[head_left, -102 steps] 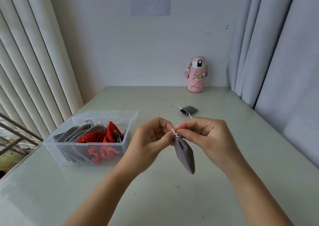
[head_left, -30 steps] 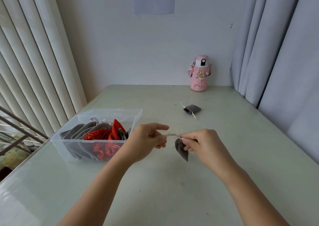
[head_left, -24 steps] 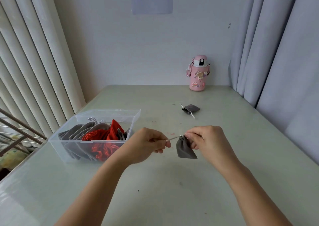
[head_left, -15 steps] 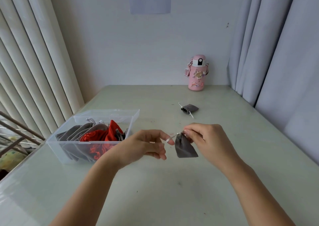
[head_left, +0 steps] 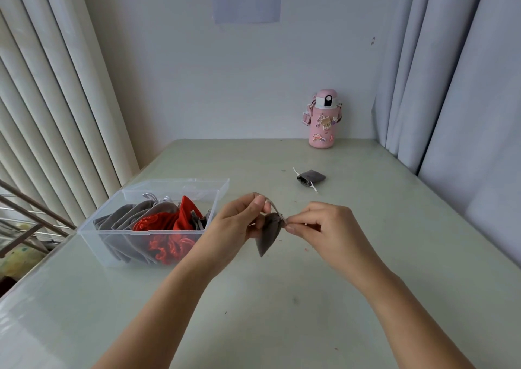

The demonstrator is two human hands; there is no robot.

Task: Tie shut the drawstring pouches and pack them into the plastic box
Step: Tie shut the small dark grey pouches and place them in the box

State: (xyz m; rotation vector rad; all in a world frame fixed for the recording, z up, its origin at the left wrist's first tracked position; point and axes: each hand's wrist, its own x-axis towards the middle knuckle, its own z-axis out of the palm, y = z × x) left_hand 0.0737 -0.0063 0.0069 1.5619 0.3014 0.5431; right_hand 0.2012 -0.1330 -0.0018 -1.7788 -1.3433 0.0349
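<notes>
A small grey drawstring pouch (head_left: 267,236) hangs in the air between my hands, above the table. My left hand (head_left: 239,222) pinches its pale cord (head_left: 273,207) between thumb and forefinger, just up and left of the pouch's neck. My right hand (head_left: 324,227) pinches the gathered neck from the right side. A clear plastic box (head_left: 158,244) stands to the left, holding several grey pouches (head_left: 127,220) and red pouches (head_left: 166,224). Another grey pouch (head_left: 311,177) lies on the table farther back, its cords loose.
A pink bottle (head_left: 323,120) stands at the table's far edge by the wall. Curtains (head_left: 456,86) hang along the right side, vertical blinds (head_left: 50,100) on the left. A metal rack (head_left: 25,222) sits beyond the left table edge.
My left hand has risen and closed on the cord, pulling it up and left. The pouch now hangs lower and narrower, its neck pinched by my right hand.
</notes>
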